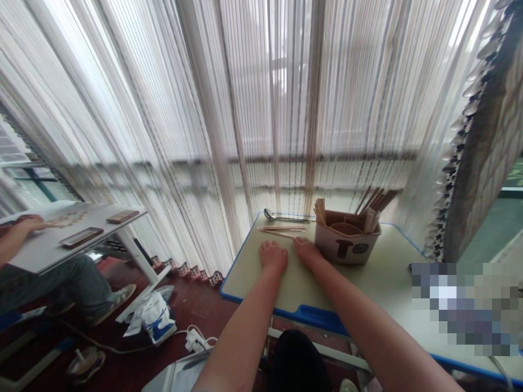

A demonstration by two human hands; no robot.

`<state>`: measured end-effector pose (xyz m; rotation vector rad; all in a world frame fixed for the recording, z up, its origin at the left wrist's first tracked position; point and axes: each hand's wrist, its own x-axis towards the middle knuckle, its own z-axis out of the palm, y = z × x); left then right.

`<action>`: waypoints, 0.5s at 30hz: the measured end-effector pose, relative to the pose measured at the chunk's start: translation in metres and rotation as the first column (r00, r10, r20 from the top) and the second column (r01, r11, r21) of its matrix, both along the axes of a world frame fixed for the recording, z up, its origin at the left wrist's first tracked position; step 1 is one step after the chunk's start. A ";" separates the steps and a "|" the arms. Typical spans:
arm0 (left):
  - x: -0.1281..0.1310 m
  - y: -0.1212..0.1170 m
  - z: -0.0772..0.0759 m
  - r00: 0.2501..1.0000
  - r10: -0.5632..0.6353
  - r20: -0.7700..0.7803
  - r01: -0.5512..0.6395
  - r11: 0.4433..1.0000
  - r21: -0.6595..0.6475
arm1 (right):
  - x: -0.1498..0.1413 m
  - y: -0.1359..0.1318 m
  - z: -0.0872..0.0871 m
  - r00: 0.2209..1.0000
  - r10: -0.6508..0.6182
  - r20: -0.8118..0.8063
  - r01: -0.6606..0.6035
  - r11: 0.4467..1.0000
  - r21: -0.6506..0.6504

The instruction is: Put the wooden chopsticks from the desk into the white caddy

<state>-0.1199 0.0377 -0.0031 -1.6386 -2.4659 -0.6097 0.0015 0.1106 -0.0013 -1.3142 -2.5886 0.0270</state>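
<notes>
My left hand (pixel 273 256) lies palm down on the pale tabletop, its fingers stretched forward and nothing seen in them. Beside it, my right hand (pixel 306 251) has its fingertips at the near end of a thin wooden chopstick (pixel 280 233), seemingly pinching it. More chopsticks (pixel 284 227) lie side by side just beyond. At the table's far edge rests a metal slotted ladle (pixel 268 214) with a long handle. To the right of my right hand stands a brown, compartmented utensil holder (pixel 347 247), with bundles of sticks and dark chopsticks upright in it.
The blue-edged table (pixel 241 279) stands before a sheer curtain (pixel 269 109). At left, another person's hand (pixel 30 223) is over a white table (pixel 44 253) with a phone-like object (pixel 81 237). A white bag (pixel 153 316) and a power strip (pixel 196 340) lie on the floor. A blurred patch covers the right.
</notes>
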 end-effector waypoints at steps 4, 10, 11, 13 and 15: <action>-0.003 0.001 -0.001 0.997 0.049 0.059 -0.051 0.998 0.041 | 0.008 -0.015 0.000 0.997 -0.079 -0.010 0.079 0.996 0.047; -0.007 -0.001 0.001 0.993 0.068 0.097 -0.072 0.997 0.037 | 0.026 -0.055 -0.002 0.996 -0.092 -0.002 0.092 0.993 0.072; -0.007 -0.003 0.002 0.994 0.055 0.090 -0.058 0.998 0.038 | 0.031 -0.062 -0.001 0.996 -0.091 0.001 0.091 0.993 0.077; -0.007 -0.005 0.002 0.996 0.031 0.078 -0.034 0.999 0.039 | 0.044 -0.073 0.000 0.997 -0.078 0.013 0.077 0.994 0.079; -0.007 -0.007 0.002 0.997 0.000 0.073 -0.002 1.000 0.030 | 0.059 -0.079 0.003 0.998 -0.052 0.031 0.050 0.996 0.069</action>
